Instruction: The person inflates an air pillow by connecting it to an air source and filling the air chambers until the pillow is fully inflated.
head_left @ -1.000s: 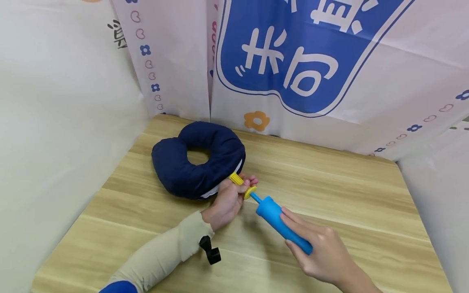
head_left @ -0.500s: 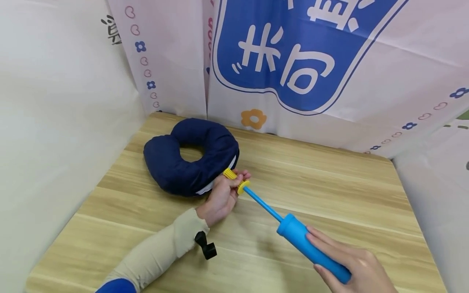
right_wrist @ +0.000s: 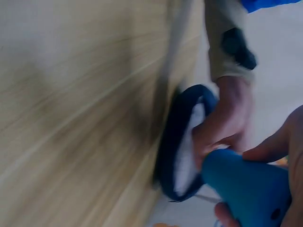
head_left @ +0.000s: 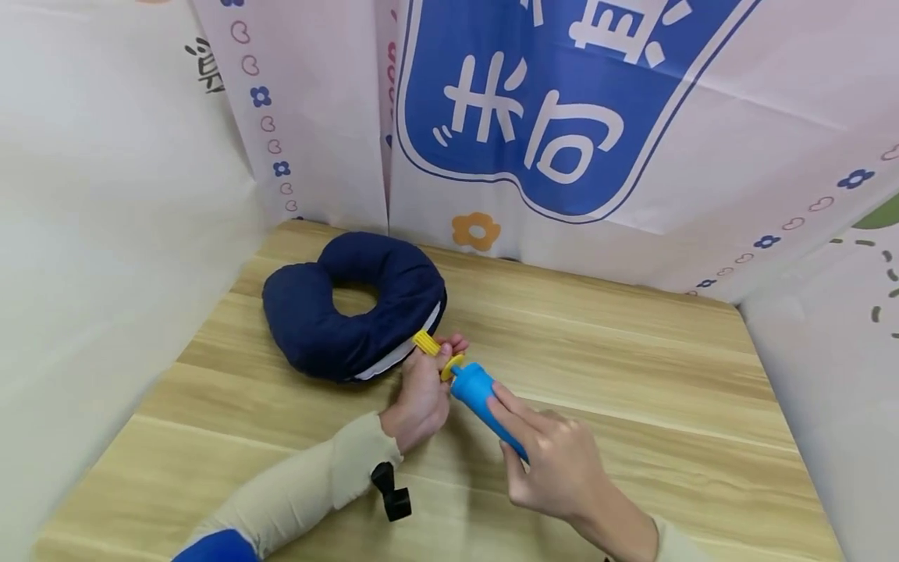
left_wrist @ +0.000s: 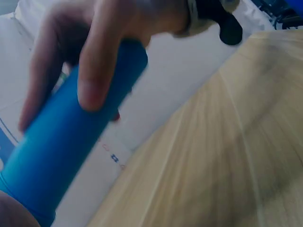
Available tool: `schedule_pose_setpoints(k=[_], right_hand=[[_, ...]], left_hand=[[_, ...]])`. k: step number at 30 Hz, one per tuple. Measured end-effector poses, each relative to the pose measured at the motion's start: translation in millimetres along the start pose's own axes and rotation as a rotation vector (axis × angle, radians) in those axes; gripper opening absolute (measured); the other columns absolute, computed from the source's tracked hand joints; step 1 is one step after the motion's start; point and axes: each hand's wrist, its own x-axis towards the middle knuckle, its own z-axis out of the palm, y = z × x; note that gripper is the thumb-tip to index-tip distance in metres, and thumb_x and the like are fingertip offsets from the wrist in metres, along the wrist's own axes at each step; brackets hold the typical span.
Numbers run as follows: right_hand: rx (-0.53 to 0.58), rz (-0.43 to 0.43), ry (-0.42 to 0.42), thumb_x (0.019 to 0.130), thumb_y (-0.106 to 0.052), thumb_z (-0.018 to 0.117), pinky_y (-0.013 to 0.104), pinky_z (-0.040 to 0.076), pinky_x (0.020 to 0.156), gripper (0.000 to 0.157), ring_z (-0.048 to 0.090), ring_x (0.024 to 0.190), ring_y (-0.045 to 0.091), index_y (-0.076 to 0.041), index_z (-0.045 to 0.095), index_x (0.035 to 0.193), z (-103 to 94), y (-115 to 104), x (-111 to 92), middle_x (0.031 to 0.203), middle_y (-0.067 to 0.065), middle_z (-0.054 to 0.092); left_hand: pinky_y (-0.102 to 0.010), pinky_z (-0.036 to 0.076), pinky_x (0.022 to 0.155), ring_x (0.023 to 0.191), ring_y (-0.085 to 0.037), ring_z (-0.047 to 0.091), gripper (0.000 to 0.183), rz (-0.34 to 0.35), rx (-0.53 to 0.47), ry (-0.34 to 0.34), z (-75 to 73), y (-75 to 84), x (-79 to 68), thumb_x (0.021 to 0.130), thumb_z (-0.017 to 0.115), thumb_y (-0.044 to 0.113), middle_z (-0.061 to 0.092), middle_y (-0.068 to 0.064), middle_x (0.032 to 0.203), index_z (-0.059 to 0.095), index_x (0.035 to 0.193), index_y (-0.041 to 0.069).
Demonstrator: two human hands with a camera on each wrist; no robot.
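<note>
A navy U-shaped neck pillow (head_left: pixel 302 312) lies on the table, a white strip (head_left: pixel 386 363) showing along its near edge. At that edge my left hand (head_left: pixel 421 394) holds the yellow nozzle end (head_left: pixel 426 343) of a hand pump, thumb across it. My right hand (head_left: pixel 555 460) grips the pump's blue barrel (head_left: pixel 485 398), which sits close to the yellow flange, with only a short bit of rod showing. The left wrist view has the right hand's fingers around the barrel (left_wrist: pixel 71 127). In the right wrist view, the barrel (right_wrist: pixel 246 184) partly covers the left hand (right_wrist: pixel 227 116).
The wooden table (head_left: pixel 618 359) meets a printed cloth backdrop (head_left: pixel 337 117) behind the pillow. Pale sheeting (head_left: pixel 105 195) stands along the left side and more on the right. A black wrist mount (head_left: pixel 393 496) sticks out from my left sleeve.
My right hand drew the blue barrel back, baring a long rod, then pushed it in toward the yellow flange. The left hand keeps its hold beside the pillow. The head view shifted slightly.
</note>
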Motion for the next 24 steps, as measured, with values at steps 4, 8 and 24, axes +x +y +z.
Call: schedule_pose_setpoints(k=[4, 8, 24], right_hand=[[0.076, -0.005, -0.010, 0.071, -0.009, 0.081, 0.033, 0.063, 0.060, 0.059, 0.080, 0.083, 0.022, -0.006, 0.075, 0.129, 11.4, 8.4, -3.1, 0.130, 0.010, 0.076], [0.139, 0.038, -0.107, 0.076, -0.012, 0.086, 0.033, 0.065, 0.069, 0.065, 0.080, 0.098, 0.022, -0.009, 0.070, 0.139, -4.4, 15.5, -17.6, 0.140, 0.008, 0.071], [0.152, 0.161, -0.232, 0.092, -0.030, 0.084, 0.011, 0.058, 0.080, 0.057, 0.080, 0.096, 0.017, -0.017, 0.066, 0.144, -81.5, 18.3, -50.9, 0.140, 0.004, 0.071]], left_hand=[[-0.024, 0.058, 0.093, 0.098, -0.010, 0.072, 0.010, -0.022, 0.078, -0.058, -5.6, 5.6, -0.4, 0.107, 0.047, -0.002, 0.071, 0.002, 0.103, 0.050, 0.114, 0.004], [-0.026, 0.059, 0.097, 0.099, -0.011, 0.073, 0.015, -0.073, 0.086, -0.123, -9.8, 6.0, 3.0, 0.106, 0.047, -0.008, 0.071, -0.004, 0.108, 0.049, 0.117, 0.001], [-0.024, 0.060, 0.095, 0.101, -0.011, 0.075, 0.020, -0.127, 0.016, -0.142, -6.1, 18.7, 14.2, 0.105, 0.048, -0.009, 0.071, -0.006, 0.113, 0.047, 0.119, 0.005]])
